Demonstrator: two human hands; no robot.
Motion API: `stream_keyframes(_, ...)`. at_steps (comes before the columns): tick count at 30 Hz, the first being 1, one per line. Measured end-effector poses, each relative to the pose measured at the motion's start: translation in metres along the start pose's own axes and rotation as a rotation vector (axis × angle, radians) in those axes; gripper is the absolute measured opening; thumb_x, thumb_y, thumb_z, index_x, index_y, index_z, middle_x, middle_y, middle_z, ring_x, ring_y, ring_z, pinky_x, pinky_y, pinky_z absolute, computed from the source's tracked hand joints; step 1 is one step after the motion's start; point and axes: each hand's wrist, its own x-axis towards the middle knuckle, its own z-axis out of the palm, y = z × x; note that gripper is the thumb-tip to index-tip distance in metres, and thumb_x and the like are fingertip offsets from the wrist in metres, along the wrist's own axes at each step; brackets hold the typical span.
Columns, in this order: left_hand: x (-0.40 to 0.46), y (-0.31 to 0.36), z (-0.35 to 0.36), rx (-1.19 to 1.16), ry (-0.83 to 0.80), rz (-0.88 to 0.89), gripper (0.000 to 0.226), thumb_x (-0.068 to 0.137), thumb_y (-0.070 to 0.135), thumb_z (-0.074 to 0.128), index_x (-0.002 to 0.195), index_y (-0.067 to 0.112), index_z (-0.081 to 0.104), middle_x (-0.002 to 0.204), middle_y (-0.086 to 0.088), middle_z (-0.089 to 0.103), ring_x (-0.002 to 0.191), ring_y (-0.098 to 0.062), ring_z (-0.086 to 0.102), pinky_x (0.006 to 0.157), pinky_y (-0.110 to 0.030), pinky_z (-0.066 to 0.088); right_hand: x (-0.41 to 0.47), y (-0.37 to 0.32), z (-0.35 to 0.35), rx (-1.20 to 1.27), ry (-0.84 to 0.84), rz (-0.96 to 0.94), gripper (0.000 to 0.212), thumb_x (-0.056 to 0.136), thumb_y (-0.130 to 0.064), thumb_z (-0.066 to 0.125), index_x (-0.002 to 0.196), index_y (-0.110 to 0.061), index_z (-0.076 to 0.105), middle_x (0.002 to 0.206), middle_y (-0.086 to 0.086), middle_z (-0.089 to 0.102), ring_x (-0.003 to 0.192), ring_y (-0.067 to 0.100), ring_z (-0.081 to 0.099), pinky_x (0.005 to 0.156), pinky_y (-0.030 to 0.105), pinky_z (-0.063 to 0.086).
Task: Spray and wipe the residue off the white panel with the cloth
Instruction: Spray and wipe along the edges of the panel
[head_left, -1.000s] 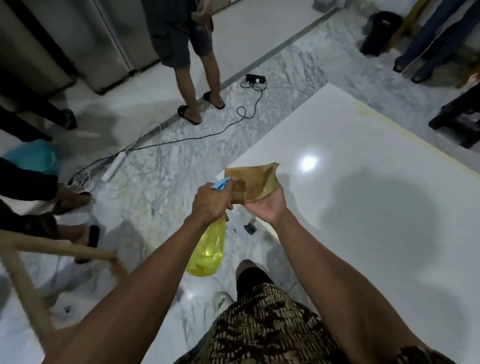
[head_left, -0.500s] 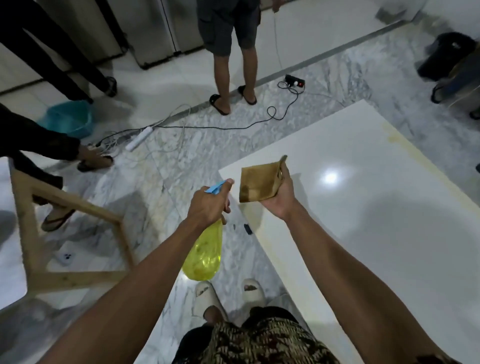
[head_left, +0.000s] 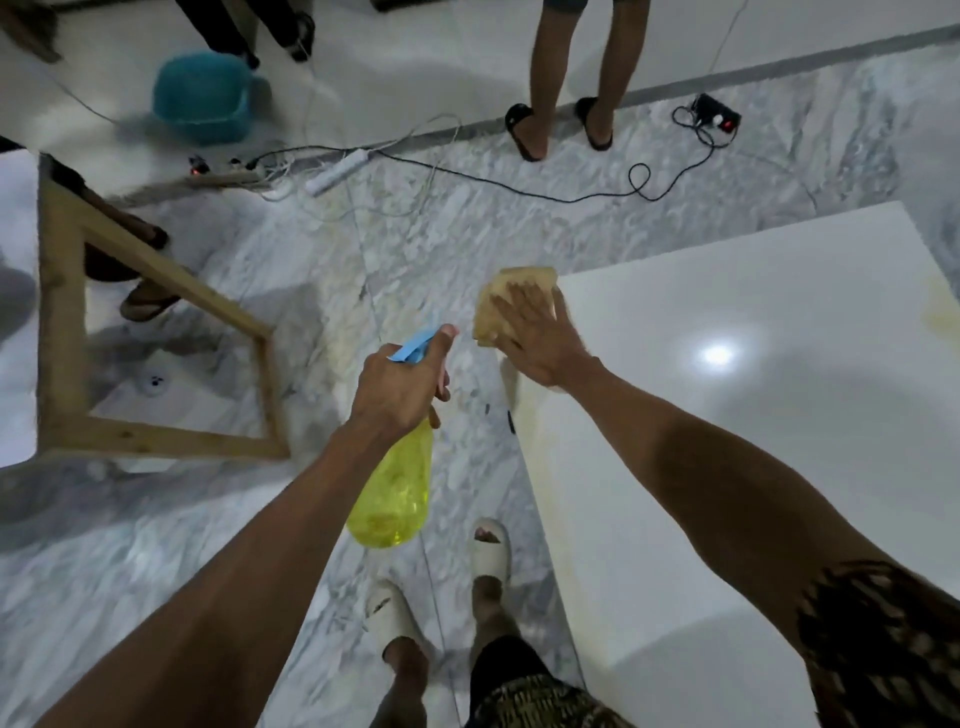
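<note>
The left grip (head_left: 400, 387) is clamped round the neck of the yellow spray bottle (head_left: 392, 493), forefinger extended along the blue spray head (head_left: 413, 347); the trigger itself is hidden behind the fingers. The bottle body hangs below the grip, above the marble floor (head_left: 156, 545).

The right grip (head_left: 537, 338) lies with fingers spread flat on the tan cloth (head_left: 511, 293), pressing it at the near corner of the white panel (head_left: 753, 415). Most of the cloth is covered by the hand (only its far and left edges show). Whether the thumb curls under the cloth cannot be determined.

Yellowish residue (head_left: 935, 306) is faintly visible right of the right grip, partly cut off by the frame edge. Motion blur softens both grips.
</note>
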Motion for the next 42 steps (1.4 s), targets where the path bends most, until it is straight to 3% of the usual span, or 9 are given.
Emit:
stream_keyframes(2,-0.002,-0.009,0.001,-0.007,-0.021,-0.037,0.076,0.101,0.065,0.066,0.066,-0.003,0.072,0.070,-0.014,0.077,0.066,-0.039,0.077,0.069,-0.050,0.069,0.007,-0.010,0.000,0.047,0.036,0.078,0.079,0.100,-0.057,0.038,0.159,-0.012,0.011,0.167,0.012,0.002,0.154,0.029,-0.004,0.121,0.051,-0.010)
stream_keyframes(5,-0.003,-0.014,0.003,-0.002,-0.018,-0.070,0.075,0.100,0.064,0.066,0.068,-0.003,0.072,0.075,-0.018,0.078,0.058,-0.033,0.075,0.054,-0.036,0.064,0.022,-0.018,0.005,0.068,-0.052,0.189,0.101,0.092,-0.070,0.042,0.157,-0.004,-0.001,0.165,0.018,-0.009,0.152,0.035,-0.011,0.122,0.049,-0.008)
stream_keyframes(8,-0.008,-0.021,0.007,0.013,-0.005,-0.069,0.076,0.101,0.062,0.066,0.073,-0.008,0.073,0.077,-0.020,0.078,0.047,-0.025,0.070,0.046,-0.025,0.055,0.021,-0.017,0.017,0.018,-0.031,0.147,0.091,0.095,-0.066,0.029,0.157,-0.003,0.008,0.164,0.022,0.001,0.152,0.039,-0.002,0.123,0.053,-0.002)
stream_keyframes(12,-0.014,-0.030,0.008,0.013,-0.004,-0.088,0.077,0.101,0.063,0.066,0.075,-0.010,0.074,0.077,-0.021,0.078,0.050,-0.029,0.070,0.049,-0.030,0.059,0.018,-0.010,0.022,-0.018,0.037,0.104,0.075,0.096,-0.048,-0.005,0.158,-0.010,0.013,0.165,0.019,0.009,0.152,0.039,0.002,0.123,0.051,0.000)
stream_keyframes(19,-0.026,-0.039,0.010,0.014,-0.008,-0.109,0.074,0.102,0.060,0.065,0.081,-0.010,0.077,0.082,-0.023,0.079,0.057,-0.032,0.073,0.048,-0.029,0.060,0.020,-0.015,0.022,-0.027,0.047,0.122,0.096,0.089,-0.077,0.029,0.158,-0.012,0.016,0.164,0.021,0.008,0.152,0.040,0.001,0.122,0.057,-0.001)
stream_keyframes(23,-0.025,-0.045,0.011,0.019,0.006,-0.115,0.073,0.102,0.059,0.065,0.086,-0.011,0.078,0.084,-0.024,0.079,0.047,-0.017,0.069,0.044,-0.025,0.056,0.035,-0.017,0.015,-0.069,0.098,0.137,0.081,0.099,-0.063,0.025,0.158,-0.010,0.008,0.165,0.020,0.002,0.152,0.038,0.000,0.121,0.055,-0.003)
stream_keyframes(28,-0.031,-0.055,0.010,0.015,0.019,-0.118,0.075,0.103,0.058,0.065,0.081,-0.013,0.075,0.084,-0.025,0.079,0.045,-0.019,0.067,0.044,-0.026,0.056,0.035,-0.017,0.018,-0.048,0.064,0.065,0.065,0.104,-0.036,0.040,0.157,-0.006,0.017,0.165,0.017,0.013,0.152,0.036,0.008,0.122,0.054,0.003)
stream_keyframes(35,-0.043,-0.055,0.005,0.023,0.010,-0.113,0.071,0.104,0.058,0.063,0.094,-0.010,0.079,0.088,-0.027,0.078,0.039,-0.014,0.064,0.043,-0.018,0.051,0.002,-0.005,0.027,-0.003,0.065,-0.192,0.063,0.098,-0.034,0.035,0.154,-0.005,0.028,0.163,0.015,0.022,0.151,0.036,0.015,0.121,0.055,0.007)
stream_keyframes(42,-0.056,-0.062,0.002,0.002,0.014,-0.105,0.074,0.102,0.063,0.063,0.087,-0.008,0.078,0.077,-0.018,0.079,0.064,-0.041,0.076,0.065,-0.045,0.068,-0.043,-0.011,0.041,0.012,0.057,-0.265,0.063,0.097,-0.033,0.037,0.154,-0.006,0.030,0.163,0.015,0.022,0.151,0.037,0.013,0.119,0.056,0.001)
